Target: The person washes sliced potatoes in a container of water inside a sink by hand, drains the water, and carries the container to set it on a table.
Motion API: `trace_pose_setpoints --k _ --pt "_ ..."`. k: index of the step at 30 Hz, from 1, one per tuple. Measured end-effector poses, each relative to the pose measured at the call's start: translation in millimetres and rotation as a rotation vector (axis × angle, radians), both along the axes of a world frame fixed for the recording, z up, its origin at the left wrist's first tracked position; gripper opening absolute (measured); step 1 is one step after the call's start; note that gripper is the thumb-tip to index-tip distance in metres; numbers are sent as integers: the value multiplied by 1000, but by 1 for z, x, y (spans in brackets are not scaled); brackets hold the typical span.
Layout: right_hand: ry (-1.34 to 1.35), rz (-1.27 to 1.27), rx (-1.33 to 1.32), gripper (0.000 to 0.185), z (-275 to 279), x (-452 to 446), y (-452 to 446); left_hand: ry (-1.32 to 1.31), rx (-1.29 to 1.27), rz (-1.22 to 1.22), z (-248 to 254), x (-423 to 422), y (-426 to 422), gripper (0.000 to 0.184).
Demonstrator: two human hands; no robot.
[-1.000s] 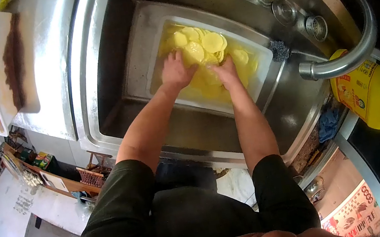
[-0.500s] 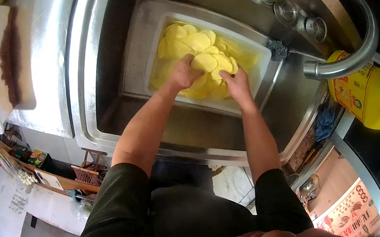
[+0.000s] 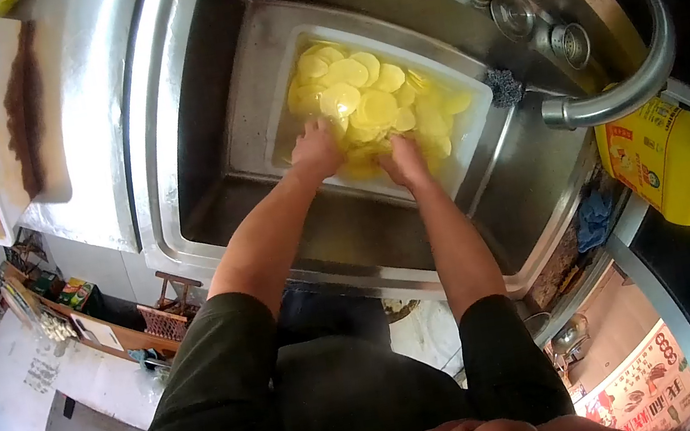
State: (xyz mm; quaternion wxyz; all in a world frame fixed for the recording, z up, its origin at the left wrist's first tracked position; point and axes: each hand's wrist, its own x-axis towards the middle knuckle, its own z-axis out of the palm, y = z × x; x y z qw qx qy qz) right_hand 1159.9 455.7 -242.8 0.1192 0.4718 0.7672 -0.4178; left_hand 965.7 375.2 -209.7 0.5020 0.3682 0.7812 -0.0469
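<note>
Our left hand and right hand dip, fingertips submerged, among yellow slices in white tub; grip unclear. Sink walls surround tub, bare basin nearer us. Faucet arches right.

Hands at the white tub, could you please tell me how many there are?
2: in the white tub, the left hand is nearer its left end, the right hand farther right.

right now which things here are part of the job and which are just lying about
Likely in the job:
- left hand
- right hand
- yellow slices
- white tub
- sink

Apparently just lying about:
- dark scrubber
- yellow jug
- blue cloth
</note>
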Motion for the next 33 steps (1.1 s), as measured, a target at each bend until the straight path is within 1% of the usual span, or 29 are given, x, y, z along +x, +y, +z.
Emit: trace_pose_setpoints --k 1,2,3,5,6,9,12,13,14,15,16,18,19,21,22,24,25,26,27,29,30,33 --pt "-36 0 16 45 -5 -7 -1 58 84 28 -20 10 -8 74" --pt "-27 -75 18 40 -9 -15 3 123 178 60 -32 10 -5 64" --pt "49 -122 -3 39 -5 -21 12 30 197 96 -30 1 4 59" --pt "167 -227 -78 38 21 -19 17 -184 198 165 -14 -9 9 48" --pt "217 -238 -84 40 26 -17 21 -180 358 199 -13 -10 6 39" --pt "176 -342 -261 44 32 -1 27 -483 444 366 -5 -24 8 42" --pt "123 -192 -260 47 26 11 14 -640 294 606 12 -33 18 45" --pt "70 -140 -180 45 20 14 6 -635 313 617 8 -33 19 46" --pt "19 -86 -101 43 13 15 -3 -626 331 629 0 -33 18 47" --pt "-30 -33 -21 42 11 11 -6 -617 351 640 7 -35 21 48" --pt "7 -21 14 38 10 7 -6 -571 348 572 14 -38 23 50" --pt "30 -196 -128 39 12 0 3 -485 338 431 30 -44 28 53" --pt "36 -286 -203 40 20 -3 7 -416 374 358 28 -43 27 54" --pt "39 -262 -99 35 44 -3 20 -277 449 211 21 -43 29 57" --pt "40 -246 -43 34 54 -2 28 -225 403 175 21 -42 34 57" --pt "-65 -138 102 37 67 4 43 -122 312 105 20 -40 44 56" --pt "-117 -80 174 39 71 8 51 -50 350 28 20 -41 49 56" --pt "-133 -90 126 44 73 13 60 24 385 -51 19 -43 55 57" --pt "-96 -43 195 44 70 19 70 100 419 -131 18 -45 59 57" --pt "-14 49 330 43 58 27 88 280 540 -135 9 -42 64 61" --pt "33 -37 394 46 47 28 93 372 600 -135 3 -40 68 64" --pt "94 -65 500 57 16 22 101 217 407 -16 -19 -34 80 88"
